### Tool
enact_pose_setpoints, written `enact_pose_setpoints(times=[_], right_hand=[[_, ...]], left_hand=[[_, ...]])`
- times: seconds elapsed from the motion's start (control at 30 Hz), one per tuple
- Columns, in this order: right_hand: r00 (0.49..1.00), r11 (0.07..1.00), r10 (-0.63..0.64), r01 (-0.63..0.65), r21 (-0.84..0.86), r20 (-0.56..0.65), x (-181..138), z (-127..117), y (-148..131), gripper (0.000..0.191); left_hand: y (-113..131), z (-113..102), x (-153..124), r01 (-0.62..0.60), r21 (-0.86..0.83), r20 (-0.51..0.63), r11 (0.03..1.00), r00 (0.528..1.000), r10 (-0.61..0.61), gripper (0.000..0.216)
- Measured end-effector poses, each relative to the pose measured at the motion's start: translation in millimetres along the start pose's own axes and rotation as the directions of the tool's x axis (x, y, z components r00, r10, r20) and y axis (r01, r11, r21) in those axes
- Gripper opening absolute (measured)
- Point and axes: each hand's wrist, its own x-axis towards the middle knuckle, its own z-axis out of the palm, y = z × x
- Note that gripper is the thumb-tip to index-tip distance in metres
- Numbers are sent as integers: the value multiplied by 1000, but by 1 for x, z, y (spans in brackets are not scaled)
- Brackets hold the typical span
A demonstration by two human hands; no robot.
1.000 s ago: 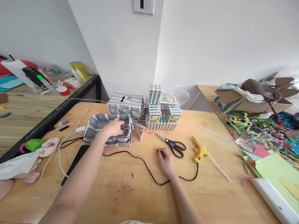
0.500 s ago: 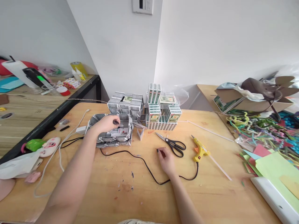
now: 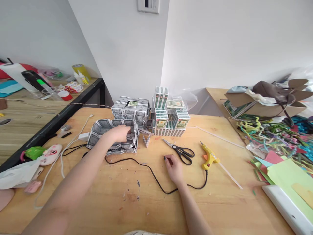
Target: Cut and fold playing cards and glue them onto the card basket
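Observation:
My left hand (image 3: 120,133) reaches down into a box built of folded playing cards (image 3: 97,125), over its right half. Its fingers are bent downward and pressed together; whatever they hold is too hidden to make out. My right hand (image 3: 173,168) rests on the table with curled fingers and nothing in it, just left of black-handled scissors (image 3: 186,153). A yellow glue gun (image 3: 209,156) lies beyond the scissors, a glue stick (image 3: 230,174) protruding from its back. A small folded card (image 3: 146,141) stands beside the box's right side.
Behind the box is a block of folded cards (image 3: 130,109). Green and white card packs (image 3: 171,114) are stacked to its right. The black cord (image 3: 156,178) curves across the table in front. Coloured paper (image 3: 288,173) and pipe cleaners (image 3: 264,133) crowd the right; a white cable (image 3: 61,160) lies left.
My left hand has moved slightly right and lower into the card box, where it now covers the loose cards seen before. My right hand has stayed in place.

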Motion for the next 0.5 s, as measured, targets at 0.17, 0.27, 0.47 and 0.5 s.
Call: enact_pose_setpoints(times=[0.17,0.27,0.47,0.5], right_hand=[[1000,1000,9,-9,8,9,0,1,2,24],[1000,1000,18,-19,13,11,-1,1,3,24],[999,1000,26,-26,17,24,-1,1,3,24],[1000,1000,22,-22,17,19,0,1,3,24]], left_hand=[[-8,-2,-1,33,27,-47,999,998,-31,36],[-14,-3,-5,26,-8,-67,1000,997,-27,36],[-13,-32,-33,58,-138,-208,989,974,-87,35],[-8,-40,-40,60,-160,-237,985,967,-97,35]])
